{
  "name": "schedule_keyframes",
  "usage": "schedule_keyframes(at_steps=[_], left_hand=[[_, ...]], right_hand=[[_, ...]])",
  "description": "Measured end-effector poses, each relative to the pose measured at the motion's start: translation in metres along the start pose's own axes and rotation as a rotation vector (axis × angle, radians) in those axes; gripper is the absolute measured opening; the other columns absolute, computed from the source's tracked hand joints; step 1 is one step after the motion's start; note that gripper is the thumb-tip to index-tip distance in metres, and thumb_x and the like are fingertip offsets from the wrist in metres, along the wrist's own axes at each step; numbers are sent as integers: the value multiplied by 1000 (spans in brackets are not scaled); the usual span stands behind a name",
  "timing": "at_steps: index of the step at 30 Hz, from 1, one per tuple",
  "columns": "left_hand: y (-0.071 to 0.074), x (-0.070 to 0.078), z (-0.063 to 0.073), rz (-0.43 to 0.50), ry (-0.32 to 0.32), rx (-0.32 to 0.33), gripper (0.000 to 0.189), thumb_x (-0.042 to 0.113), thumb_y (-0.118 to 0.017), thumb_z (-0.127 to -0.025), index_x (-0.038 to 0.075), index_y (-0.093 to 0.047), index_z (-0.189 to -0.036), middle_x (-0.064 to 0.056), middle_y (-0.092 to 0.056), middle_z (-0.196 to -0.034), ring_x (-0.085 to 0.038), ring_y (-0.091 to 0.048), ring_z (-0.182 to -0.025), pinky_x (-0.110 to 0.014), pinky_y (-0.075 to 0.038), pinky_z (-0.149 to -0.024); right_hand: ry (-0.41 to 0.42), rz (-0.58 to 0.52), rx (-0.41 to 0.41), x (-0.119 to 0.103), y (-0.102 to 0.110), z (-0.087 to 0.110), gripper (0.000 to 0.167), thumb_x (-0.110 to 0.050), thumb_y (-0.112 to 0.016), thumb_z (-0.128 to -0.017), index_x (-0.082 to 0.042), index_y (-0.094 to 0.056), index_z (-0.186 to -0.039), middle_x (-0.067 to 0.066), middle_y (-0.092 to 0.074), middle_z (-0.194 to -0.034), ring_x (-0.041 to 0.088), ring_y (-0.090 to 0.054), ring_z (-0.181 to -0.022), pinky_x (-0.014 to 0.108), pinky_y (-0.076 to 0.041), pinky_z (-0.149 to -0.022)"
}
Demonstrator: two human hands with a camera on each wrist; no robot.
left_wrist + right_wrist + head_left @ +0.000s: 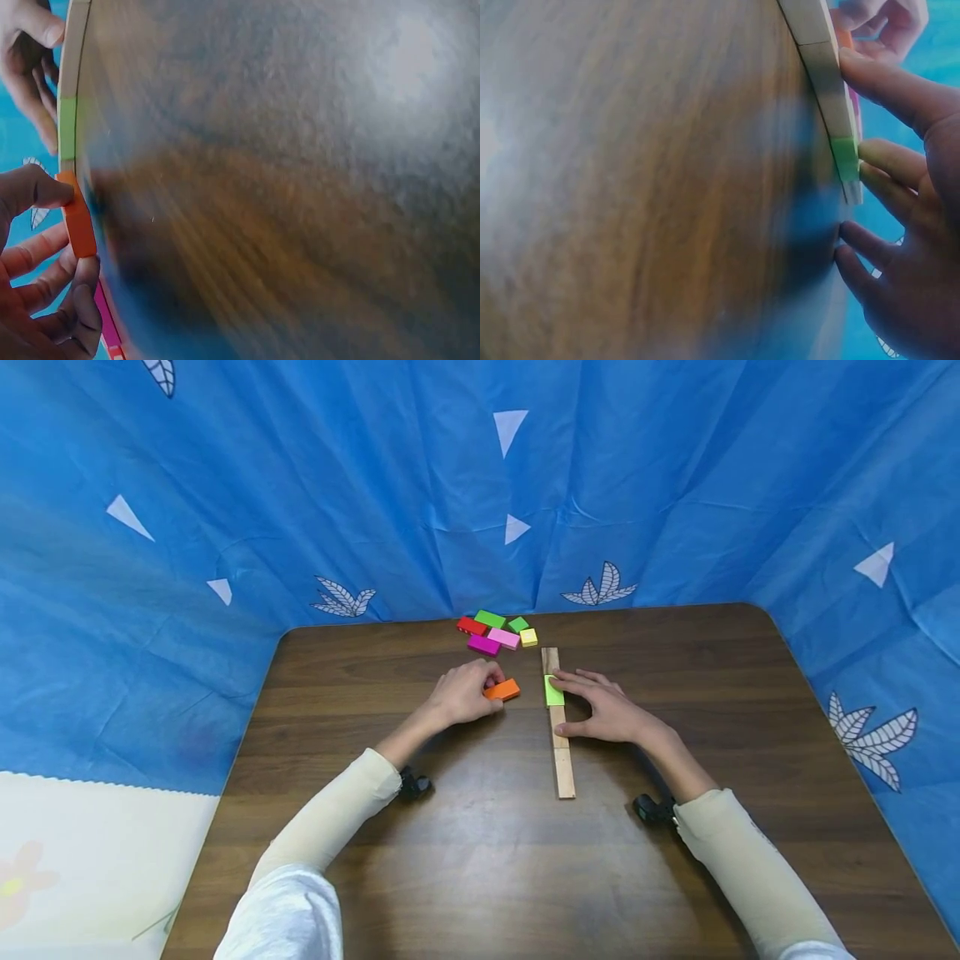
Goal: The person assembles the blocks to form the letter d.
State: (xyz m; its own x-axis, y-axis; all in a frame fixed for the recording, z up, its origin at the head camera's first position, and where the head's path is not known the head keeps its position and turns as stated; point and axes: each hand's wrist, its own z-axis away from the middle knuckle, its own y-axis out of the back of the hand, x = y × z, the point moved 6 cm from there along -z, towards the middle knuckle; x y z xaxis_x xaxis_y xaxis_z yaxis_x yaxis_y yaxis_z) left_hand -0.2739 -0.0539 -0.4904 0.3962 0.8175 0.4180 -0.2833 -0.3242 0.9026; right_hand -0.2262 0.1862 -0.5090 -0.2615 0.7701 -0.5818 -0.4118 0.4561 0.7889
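My left hand (pixel 462 692) pinches an orange block (pixel 502 690) between thumb and fingers, left of a straight row of blocks. Plain wooden blocks (pixel 564 772) and one light green block (pixel 554 691) lie end to end in that row. Spread over the row from its right side is my right hand (pixel 609 710), fingertips at the green block and thumb at the wooden block just nearer. In the right wrist view, the right hand's fingers (pixel 889 161) are fairly straight along the row. The left wrist view shows the orange block (pixel 80 225) held by its ends.
Behind the left hand lies a loose group of blocks: a red block (pixel 472 626), a magenta block (pixel 483 645), a pink block (pixel 504 637), a yellow block (pixel 528 637) and green ones (pixel 490 619). A blue curtain (pixel 420 485) borders the brown table (pixel 480 860) at the back and sides.
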Motion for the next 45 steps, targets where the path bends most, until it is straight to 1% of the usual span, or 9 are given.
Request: schedule_keyframes(at_steps=[7,16,21,32,39,45], left_hand=[[-9,16,-2,-40,-63,-33,34,31,-85,-90,21,-73,-119,2,-69,-109,-15,-64,-97,-38,-54,-83],[-17,32,-3,-53,-105,-62,35,30,-85,-90,21,-72,-121,2,-69,-110,-14,-64,-96,-38,-56,-84],[-20,35,-4,-55,-122,-72,35,31,-86,-91,21,-72,-122,3,-69,-110,-13,-64,-96,-37,-56,-84],[-24,38,-4,-28,-152,-108,37,39,-86,-92,22,-72,-123,4,-69,-109,-11,-65,-95,-36,-55,-82],[-26,41,-4,-6,-159,-126,38,38,-86,-93,20,-72,-124,3,-71,-110,-12,-67,-98,-38,-56,-86],[-26,43,-3,1,-170,-133,39,38,-86,-93,19,-72,-124,1,-71,-110,-12,-66,-97,-37,-56,-86]], right_hand=[[-9,-5,-7,0,0,-1,89,-53,-82,-92,-24,-43,-167,1,-29,-180,43,-16,-167,81,-11,-126],[-11,-8,0,0,0,0,89,-52,-83,-91,-24,-44,-166,1,-30,-179,42,-17,-167,83,-12,-125],[-7,-14,3,-2,0,0,89,-51,-83,-91,-23,-44,-166,2,-31,-179,42,-17,-167,82,-12,-125],[-9,-21,-2,-2,1,1,89,-51,-83,-92,-23,-43,-166,2,-30,-180,42,-16,-167,81,-11,-126],[-7,-19,3,-2,2,0,88,-49,-83,-92,-22,-44,-166,3,-30,-179,43,-17,-167,82,-12,-125],[-2,-21,1,-3,1,1,88,-49,-84,-91,-22,-45,-166,2,-31,-179,42,-18,-167,83,-12,-125]])
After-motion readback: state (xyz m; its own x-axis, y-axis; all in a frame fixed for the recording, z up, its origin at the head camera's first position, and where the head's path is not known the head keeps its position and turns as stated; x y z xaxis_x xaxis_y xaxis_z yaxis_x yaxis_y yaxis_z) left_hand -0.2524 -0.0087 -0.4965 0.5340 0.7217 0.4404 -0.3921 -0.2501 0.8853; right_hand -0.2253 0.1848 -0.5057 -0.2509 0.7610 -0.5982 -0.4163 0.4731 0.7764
